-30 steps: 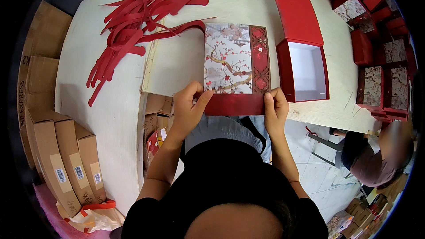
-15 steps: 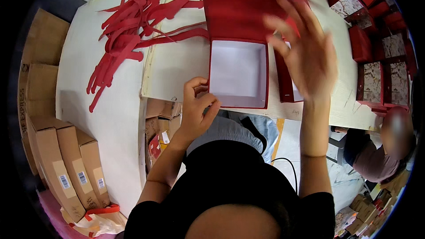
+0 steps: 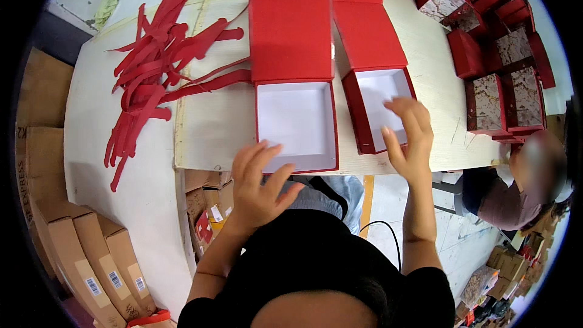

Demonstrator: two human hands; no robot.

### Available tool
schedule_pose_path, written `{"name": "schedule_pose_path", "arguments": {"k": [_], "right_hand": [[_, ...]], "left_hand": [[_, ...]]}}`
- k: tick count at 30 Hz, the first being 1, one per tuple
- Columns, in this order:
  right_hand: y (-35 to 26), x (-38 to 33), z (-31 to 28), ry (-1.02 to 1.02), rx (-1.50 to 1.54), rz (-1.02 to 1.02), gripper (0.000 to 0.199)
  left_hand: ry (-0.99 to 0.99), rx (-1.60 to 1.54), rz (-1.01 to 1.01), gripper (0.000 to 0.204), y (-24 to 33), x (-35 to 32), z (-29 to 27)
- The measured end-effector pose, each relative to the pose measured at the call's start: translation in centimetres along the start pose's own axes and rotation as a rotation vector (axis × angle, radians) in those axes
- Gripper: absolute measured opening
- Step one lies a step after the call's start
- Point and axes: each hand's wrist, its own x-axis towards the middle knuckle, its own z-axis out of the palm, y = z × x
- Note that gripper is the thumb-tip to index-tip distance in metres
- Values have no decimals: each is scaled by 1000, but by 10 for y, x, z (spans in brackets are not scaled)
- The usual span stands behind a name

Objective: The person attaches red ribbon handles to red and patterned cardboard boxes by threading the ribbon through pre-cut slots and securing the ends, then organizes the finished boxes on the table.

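In front of me a red box with a white inside [image 3: 296,112] lies at the table's near edge, its red lid [image 3: 290,36] folded back flat. My left hand [image 3: 258,182] is at the box's near left corner, fingers spread, nothing in them. A second red box [image 3: 375,85] stands just to the right, a little turned, with its lid [image 3: 370,33] also laid back. My right hand [image 3: 413,136] hovers over this box's near right side, fingers curved and apart, holding nothing. Whether its fingertips touch the box I cannot tell.
A heap of red ribbons [image 3: 155,79] covers the table's left part. Stacked red boxes with patterned sides [image 3: 510,97] line the right edge. Tall brown cartons [image 3: 79,261] stand at the lower left. A seated person [image 3: 507,200] is at the right, beyond the table.
My right hand has come down from the raised lid to the second box. The first box's lid now lies back. My left hand has loosened its hold on the box's left edge.
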Motion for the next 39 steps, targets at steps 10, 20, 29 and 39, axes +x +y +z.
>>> {"name": "schedule_pose_path", "arguments": {"k": [10, 20, 29, 39], "right_hand": [[-19, -94, 42, 86, -211, 10, 20], [-7, -87, 53, 112, -197, -142, 12], [-18, -100, 59, 295, -37, -52, 22], [-23, -110, 51, 388, -55, -68, 21]], "left_hand": [[-89, -120, 203, 12, -7, 32, 24], [-70, -221, 346, 12, -26, 32, 29], [73, -543, 53, 28, -72, 44, -20], [108, 386, 53, 12, -185, 85, -87]]}}
